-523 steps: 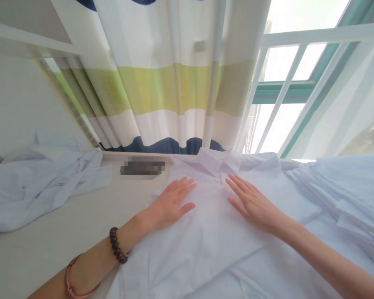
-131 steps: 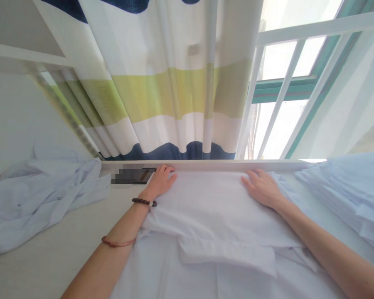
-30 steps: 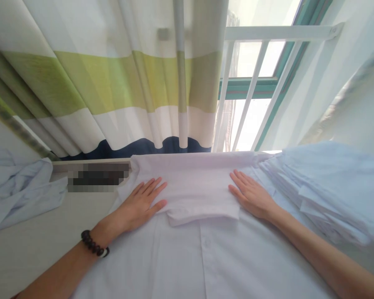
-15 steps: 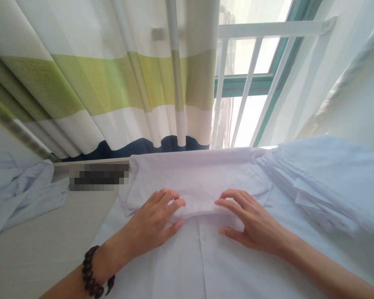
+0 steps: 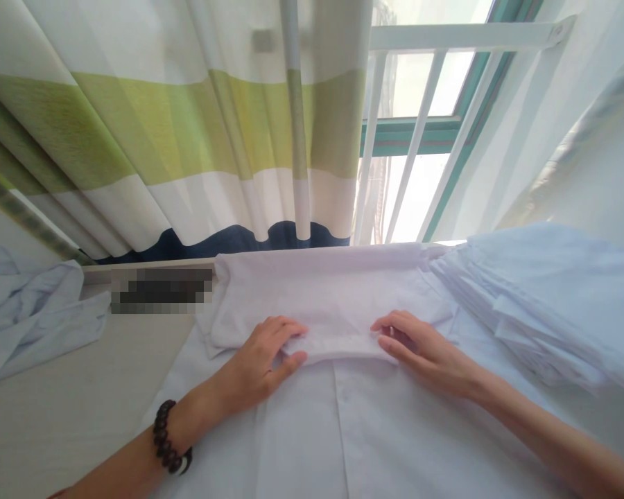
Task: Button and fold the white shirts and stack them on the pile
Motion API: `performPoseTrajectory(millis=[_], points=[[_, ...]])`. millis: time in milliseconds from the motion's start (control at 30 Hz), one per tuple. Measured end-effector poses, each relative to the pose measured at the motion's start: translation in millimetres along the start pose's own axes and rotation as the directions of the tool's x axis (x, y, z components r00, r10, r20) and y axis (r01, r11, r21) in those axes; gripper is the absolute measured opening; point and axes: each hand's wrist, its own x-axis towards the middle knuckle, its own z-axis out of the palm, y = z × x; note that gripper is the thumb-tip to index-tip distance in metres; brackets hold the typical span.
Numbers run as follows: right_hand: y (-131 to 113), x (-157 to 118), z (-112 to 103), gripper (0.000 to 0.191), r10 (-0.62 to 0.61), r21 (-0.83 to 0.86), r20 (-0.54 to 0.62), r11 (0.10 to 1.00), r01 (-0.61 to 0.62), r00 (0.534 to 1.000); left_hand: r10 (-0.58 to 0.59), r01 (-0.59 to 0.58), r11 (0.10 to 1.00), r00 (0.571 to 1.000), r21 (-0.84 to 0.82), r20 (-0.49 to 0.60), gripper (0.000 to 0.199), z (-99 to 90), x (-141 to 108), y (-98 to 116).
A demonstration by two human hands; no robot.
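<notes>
A white button-front garment [image 5: 296,430] lies spread before me, its front placket running toward me down the middle. Its far part is turned over into a wide folded band [image 5: 322,291]. My left hand [image 5: 265,353] rests on the band's near edge, left of centre, with thumb and fingers apart. On the right, my right hand [image 5: 416,350] touches the same edge, its fingers curved and a small gap between them and the thumb. Neither hand visibly pinches the cloth. A dark bead bracelet [image 5: 165,436] circles my left wrist.
A stack of folded white cloth [image 5: 556,298] stands at the right. Loose white cloth [image 5: 46,312] lies crumpled at the left, beside a blurred dark object [image 5: 161,291]. Beyond the surface's far edge hang a green-and-white curtain [image 5: 187,132] and a white railing [image 5: 462,38].
My right hand has shifted slightly right, and its thumb has come up closer to the fingers, onto the fold's edge. The left thumb has also moved up to the fold. The view has tilted slightly.
</notes>
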Motion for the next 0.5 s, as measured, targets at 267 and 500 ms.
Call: performPoseTrajectory(millis=[267, 500], points=[[2, 10, -24, 0.023, 0.089, 0.087, 0.254, 0.99, -0.114, 0.963, -0.234, 0.266, 0.909, 0.963, -0.32, 0.135, 0.018, -6.3, 7, -6], [10, 10, -22, 0.027, 0.065, 0.262, 0.247, 0.956, -0.131, 0.967, -0.286, 0.33, 0.895, 0.941, -0.302, 0.179, 0.022, -10.6, 12, -5]])
